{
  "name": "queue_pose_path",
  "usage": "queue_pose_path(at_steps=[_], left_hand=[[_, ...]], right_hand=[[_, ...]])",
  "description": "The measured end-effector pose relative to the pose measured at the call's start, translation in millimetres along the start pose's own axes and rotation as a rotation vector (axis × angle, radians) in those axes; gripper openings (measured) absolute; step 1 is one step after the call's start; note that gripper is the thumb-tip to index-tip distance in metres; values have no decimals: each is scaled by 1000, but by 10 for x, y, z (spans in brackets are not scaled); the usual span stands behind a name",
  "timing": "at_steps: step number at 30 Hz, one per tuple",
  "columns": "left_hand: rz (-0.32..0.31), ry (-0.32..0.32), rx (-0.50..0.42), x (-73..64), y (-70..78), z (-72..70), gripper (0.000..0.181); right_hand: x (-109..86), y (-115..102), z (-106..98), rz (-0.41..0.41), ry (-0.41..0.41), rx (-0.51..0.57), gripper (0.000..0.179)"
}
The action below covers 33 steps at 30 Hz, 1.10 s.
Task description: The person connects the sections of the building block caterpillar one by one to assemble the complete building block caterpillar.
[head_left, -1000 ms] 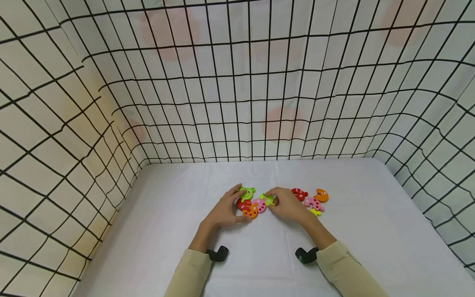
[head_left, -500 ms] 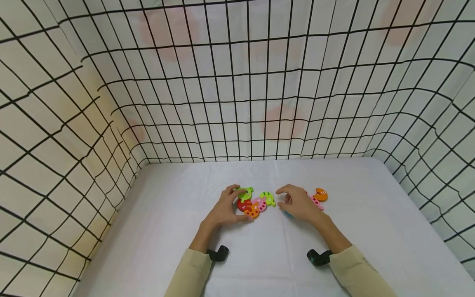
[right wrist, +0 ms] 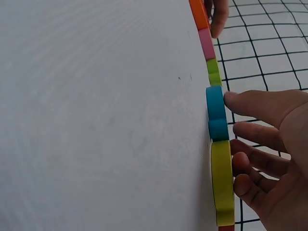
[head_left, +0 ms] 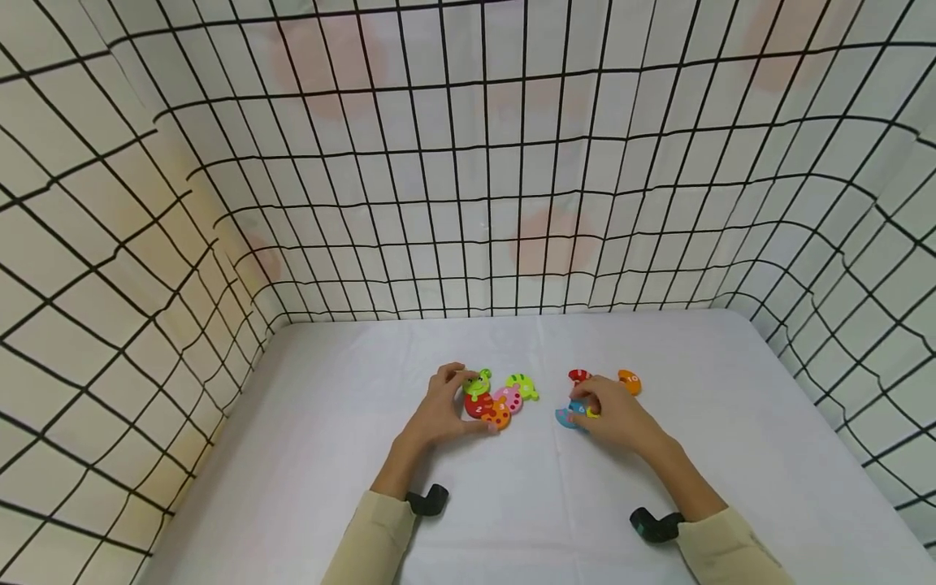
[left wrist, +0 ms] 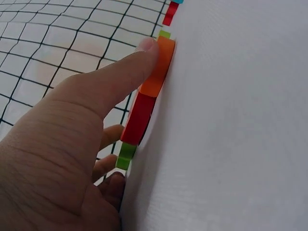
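Observation:
My left hand (head_left: 439,410) spans a joined row of flat caterpillar puzzle pieces. Its thumb lies against an orange spotted piece (head_left: 497,418), and its fingertips are at the green head piece (head_left: 478,384). A red piece (head_left: 477,406) sits between these two. Further along the row are a pink piece (head_left: 511,396) and a green striped piece (head_left: 522,385). To the right, my right hand (head_left: 621,413) holds a blue piece (right wrist: 216,113) between thumb and fingers, flat on the table. A yellow piece (right wrist: 222,183) lies beside the blue one, partly hidden in the head view.
Behind the right hand lie a red piece (head_left: 579,375), partly covered, and an orange piece (head_left: 630,381). The white table (head_left: 512,496) is bordered at the back and sides by a black grid net (head_left: 468,203) over pale cloth.
My right hand has let go of the green striped piece and moved right to the blue piece. The left hand stays at the joined pieces with little movement.

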<state>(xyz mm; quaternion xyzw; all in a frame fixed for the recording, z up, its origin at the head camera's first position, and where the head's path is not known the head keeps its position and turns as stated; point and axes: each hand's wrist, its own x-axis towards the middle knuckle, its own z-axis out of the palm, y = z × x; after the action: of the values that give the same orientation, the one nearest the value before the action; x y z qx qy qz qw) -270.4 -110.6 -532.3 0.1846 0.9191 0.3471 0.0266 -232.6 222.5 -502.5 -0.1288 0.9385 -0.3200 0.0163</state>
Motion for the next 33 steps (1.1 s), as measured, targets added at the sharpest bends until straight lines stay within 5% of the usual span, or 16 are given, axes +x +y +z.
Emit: queue_pose_path(at_steps=[7,14,33], left_hand=[[40,-26,6,17,-8,-15,72],[51,-19,-14,38,-9,-6,73],[14,-13,-31,9,-26,-4,69]], right_hand=[[-14,-21,29,14,-44,-39,50],[-8,-40,28,40,-3,-57,56],[30,-74,66,37,52,-26,50]])
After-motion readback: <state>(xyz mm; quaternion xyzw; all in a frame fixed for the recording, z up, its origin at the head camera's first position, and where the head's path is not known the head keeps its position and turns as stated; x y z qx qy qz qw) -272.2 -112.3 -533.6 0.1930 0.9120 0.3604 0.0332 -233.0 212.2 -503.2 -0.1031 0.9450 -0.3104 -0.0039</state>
